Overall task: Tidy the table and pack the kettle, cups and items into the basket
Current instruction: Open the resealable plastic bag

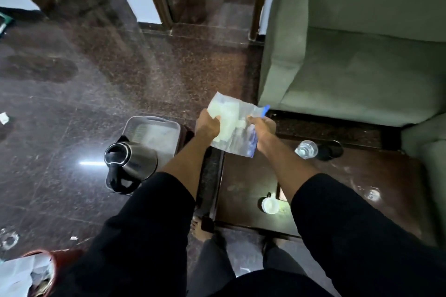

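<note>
above the far edge of the dark wooden counter (246,176), both hands grip a clear plastic zip bag (231,125) of pale items: left hand (208,125) closed on its left side, right hand (261,131) pinching the blue-striped end. its long axis runs left-right. the grey plastic basket (154,125), steel kettle (131,159) inside, lies down-left, nearer the left hand.

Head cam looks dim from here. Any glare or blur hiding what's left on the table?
Head view: dim overall; a bright glare spot on the table washes out the cup; another streak shines on the floor near the kettle; the plastic bag in both hands is slightly soft; wide-angle bending at the edges.
</note>
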Demonstrator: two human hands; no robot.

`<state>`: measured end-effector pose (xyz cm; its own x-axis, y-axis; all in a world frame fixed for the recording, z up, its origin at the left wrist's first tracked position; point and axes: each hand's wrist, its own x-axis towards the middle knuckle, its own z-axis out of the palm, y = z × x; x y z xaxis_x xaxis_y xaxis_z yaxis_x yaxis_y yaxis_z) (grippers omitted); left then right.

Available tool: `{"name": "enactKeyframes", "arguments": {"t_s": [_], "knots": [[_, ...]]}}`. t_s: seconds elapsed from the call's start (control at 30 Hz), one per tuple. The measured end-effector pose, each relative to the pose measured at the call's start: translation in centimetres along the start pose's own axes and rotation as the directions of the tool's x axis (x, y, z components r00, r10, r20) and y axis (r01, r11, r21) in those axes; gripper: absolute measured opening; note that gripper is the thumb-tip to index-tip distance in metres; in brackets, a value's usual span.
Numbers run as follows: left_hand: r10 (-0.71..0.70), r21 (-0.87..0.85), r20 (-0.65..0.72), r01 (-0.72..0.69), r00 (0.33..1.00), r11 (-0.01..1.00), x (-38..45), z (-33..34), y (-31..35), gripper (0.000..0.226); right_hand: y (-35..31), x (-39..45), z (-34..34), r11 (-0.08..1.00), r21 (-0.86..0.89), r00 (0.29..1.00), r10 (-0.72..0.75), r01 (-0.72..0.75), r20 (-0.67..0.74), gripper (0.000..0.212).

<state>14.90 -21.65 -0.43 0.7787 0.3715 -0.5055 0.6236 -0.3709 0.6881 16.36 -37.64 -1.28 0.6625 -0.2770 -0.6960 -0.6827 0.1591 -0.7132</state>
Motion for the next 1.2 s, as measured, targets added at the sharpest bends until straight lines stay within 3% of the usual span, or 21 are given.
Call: {"name": "enactKeyframes", "arguments": {"t_s": [0.17,0.27,0.3,0.4,0.43,0.5,0.57,0.67,0.73,0.87,1.07,1.2], "knots": [[0.065,0.199,-0.095,-0.045,0.993,0.979,-3.3,5.3,3.1,0.043,-1.4,0.6,-5.3,0.998,0.034,0.998,-0.044,0.045,-0.035,0.022],[0.288,0.398,-0.241,-0.176,0.927,0.900,-5.7,7.9,4.5,0.062,-2.4,0.5,-8.2,0.998,0.038,0.999,-0.048,0.048,-0.009,0.015],[0.374,0.416,-0.241,-0.253,0.896,0.873,-6.3,8.6,4.9,0.059,-2.6,0.5,-9.0,0.998,0.033,0.999,-0.051,0.051,-0.001,0.014],[0.455,0.201,0.041,-0.454,0.890,0.868,-7.9,10.4,5.8,0.032,-3.2,0.2,-10.6,0.998,-0.009,0.998,-0.064,0.064,-0.004,0.011],[0.460,0.171,0.151,-0.482,0.875,0.859,-8.6,10.7,6.1,0.033,-3.5,-0.1,-11.0,0.998,-0.017,0.998,-0.066,0.066,0.013,0.008],[0.478,0.241,0.215,-0.521,0.852,0.819,-9.8,11.1,6.7,0.039,-4.0,-0.4,-11.6,0.999,0.001,0.996,-0.053,0.053,0.068,0.012],[0.477,0.261,0.162,-0.504,0.864,0.823,-10.3,11.4,7.0,0.036,-4.6,-0.8,-12.3,0.999,0.044,0.988,-0.014,0.007,0.151,0.021],[0.416,0.266,0.112,-0.431,0.902,0.862,-10.2,11.3,7.8,0.024,-5.5,-1.4,-12.9,0.998,0.052,0.968,0.016,-0.030,0.252,0.011],[0.386,0.240,0.062,-0.389,0.920,0.889,-10.1,11.1,8.5,0.022,-6.0,-1.8,-13.2,0.999,0.043,0.959,0.007,-0.020,0.284,0.018],[0.389,0.153,0.037,-0.390,0.920,0.908,-10.0,10.8,9.5,0.021,-6.8,-2.3,-13.4,0.999,0.028,0.957,-0.040,0.034,0.288,0.025],[0.401,0.214,0.101,-0.414,0.910,0.885,-9.9,10.3,9.7,0.027,-7.2,-3.1,-13.5,0.996,0.028,0.937,-0.085,0.080,0.340,0.017],[0.392,0.180,0.018,-0.388,0.920,0.904,-10.4,9.6,9.8,0.021,-6.8,-3.5,-13.2,0.991,0.021,0.944,-0.135,0.135,0.300,0.023]]}}
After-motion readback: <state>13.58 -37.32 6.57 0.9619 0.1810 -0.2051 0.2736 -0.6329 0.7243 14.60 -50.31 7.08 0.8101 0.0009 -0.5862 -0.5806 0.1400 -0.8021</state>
